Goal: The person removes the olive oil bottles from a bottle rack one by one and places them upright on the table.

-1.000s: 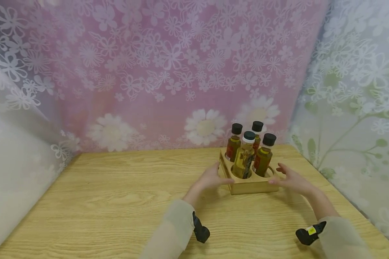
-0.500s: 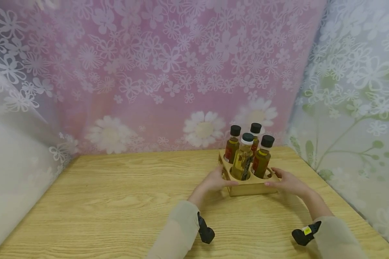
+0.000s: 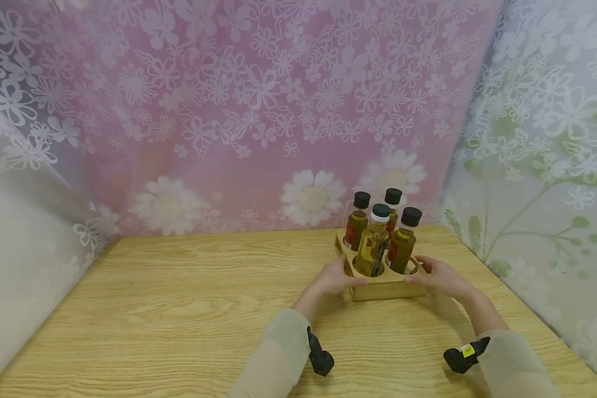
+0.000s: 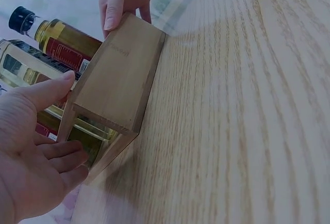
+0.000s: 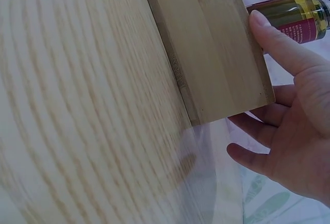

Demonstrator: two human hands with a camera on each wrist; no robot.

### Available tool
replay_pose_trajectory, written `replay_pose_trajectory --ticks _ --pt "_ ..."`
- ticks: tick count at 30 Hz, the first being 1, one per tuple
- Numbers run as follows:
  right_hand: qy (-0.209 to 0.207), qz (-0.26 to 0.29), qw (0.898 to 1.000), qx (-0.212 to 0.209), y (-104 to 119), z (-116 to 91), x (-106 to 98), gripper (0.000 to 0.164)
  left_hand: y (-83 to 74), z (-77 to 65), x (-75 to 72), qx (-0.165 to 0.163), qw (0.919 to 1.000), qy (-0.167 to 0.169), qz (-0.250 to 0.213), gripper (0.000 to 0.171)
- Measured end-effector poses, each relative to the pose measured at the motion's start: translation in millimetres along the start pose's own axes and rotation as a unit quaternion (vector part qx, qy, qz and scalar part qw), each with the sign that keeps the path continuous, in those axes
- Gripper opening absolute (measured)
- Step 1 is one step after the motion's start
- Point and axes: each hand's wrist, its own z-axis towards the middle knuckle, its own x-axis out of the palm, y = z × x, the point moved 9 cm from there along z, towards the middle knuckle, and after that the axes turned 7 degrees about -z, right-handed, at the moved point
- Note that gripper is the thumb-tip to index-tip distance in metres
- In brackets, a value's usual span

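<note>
A wooden bottle rack (image 3: 389, 291) sits at the table's back right, a person's hand at each end. It bears several black-capped bottles, among them a red-labelled oil bottle (image 3: 401, 246) and a paler bottle (image 3: 372, 246) with a white collar. The left hand (image 3: 332, 278) grips the left end; in the left wrist view its thumb (image 4: 54, 91) lies at the top edge and its fingers bend at the open side. At the other end the right hand (image 5: 304, 126) holds the corner, thumb on the top edge, some fingers partly hidden behind the wood.
The wood-grain table (image 3: 179, 309) stretches out to the left and front. A pink flowered curtain (image 3: 229, 138) hangs along the back, and a pale leaf-patterned one (image 3: 542, 193) runs close by the right edge.
Both hands have closed in on the rack: the left moved slightly right, the right moved left onto the corner. The rack has hardly shifted in view.
</note>
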Motion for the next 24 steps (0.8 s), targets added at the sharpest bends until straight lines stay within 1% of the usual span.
replay_pose_trajectory --ticks 8,14,18,24 --pt "-0.007 -0.002 1.0 -0.002 3 -1 -2 0.084 0.3 1.3 0.0 -0.003 0.9997 -0.02 -0.014 0.088" --pt "-0.015 -0.017 1.0 -0.009 9 -3 -4 0.083 3.2 1.2 -2.4 -0.012 0.9985 -0.033 -0.042 0.087" --pt "-0.021 -0.021 0.999 -0.012 13 -6 -5 0.081 3.6 -0.5 -3.2 -0.012 0.9977 -0.034 -0.058 0.088" --pt "-0.014 -0.019 1.0 -0.006 15 -8 -3 0.083 4.4 -3.0 -5.5 -0.004 0.9976 -0.036 -0.059 0.087"
